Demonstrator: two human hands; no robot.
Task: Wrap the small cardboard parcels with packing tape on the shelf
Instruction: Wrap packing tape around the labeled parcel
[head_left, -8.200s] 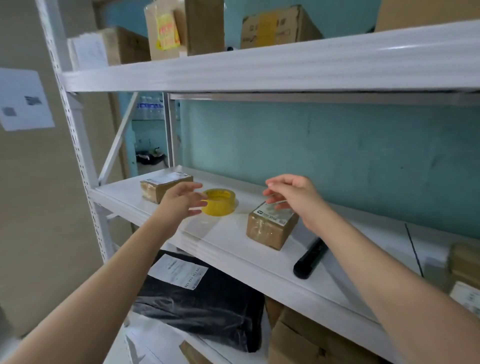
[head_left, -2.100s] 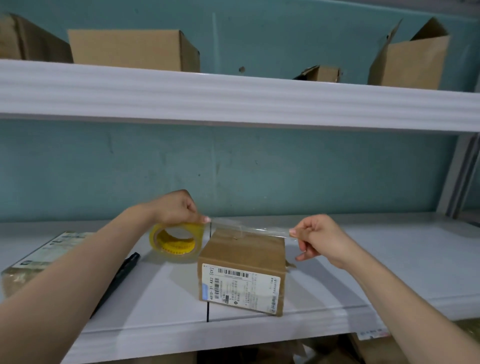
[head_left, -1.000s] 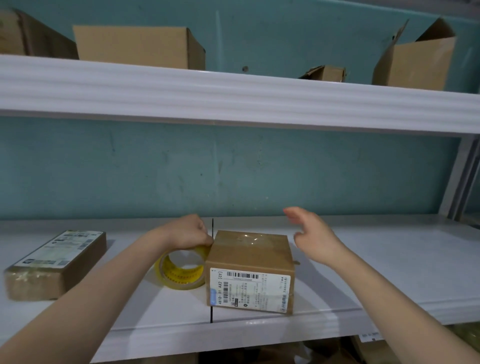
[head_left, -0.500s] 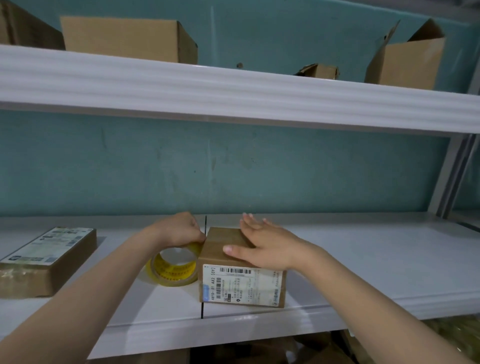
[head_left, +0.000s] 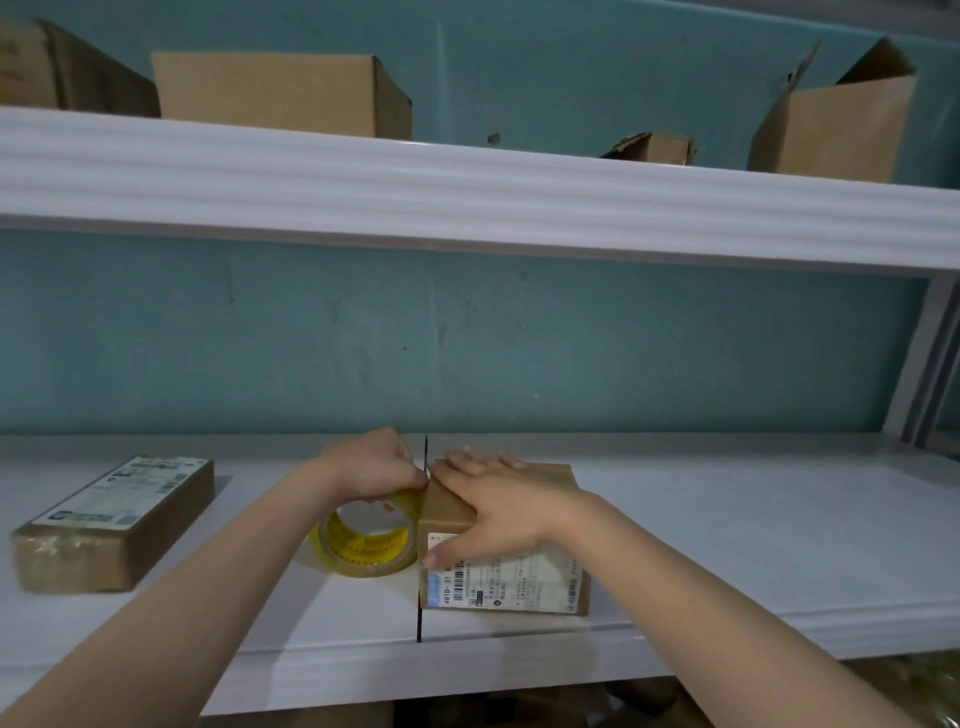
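Note:
A small cardboard parcel (head_left: 540, 577) with a white barcode label on its front stands on the white shelf (head_left: 753, 545). My right hand (head_left: 493, 499) lies flat on its top, fingers straight, thumb down over the front label. A roll of yellow-cored clear packing tape (head_left: 363, 540) stands on edge against the parcel's left side. My left hand (head_left: 374, 462) grips the top of the roll, fingers curled at the parcel's upper left edge.
A second flat parcel (head_left: 114, 519) with a label on top lies at the shelf's left. Several cardboard boxes (head_left: 280, 88) stand on the upper shelf (head_left: 467, 192). A teal wall closes the back. A black seam (head_left: 420, 618) divides the shelf boards.
My right hand let go of the tape end, came down flat on the parcel's top and has slid left, thumb now over the label. My left hand keeps hold of the roll.

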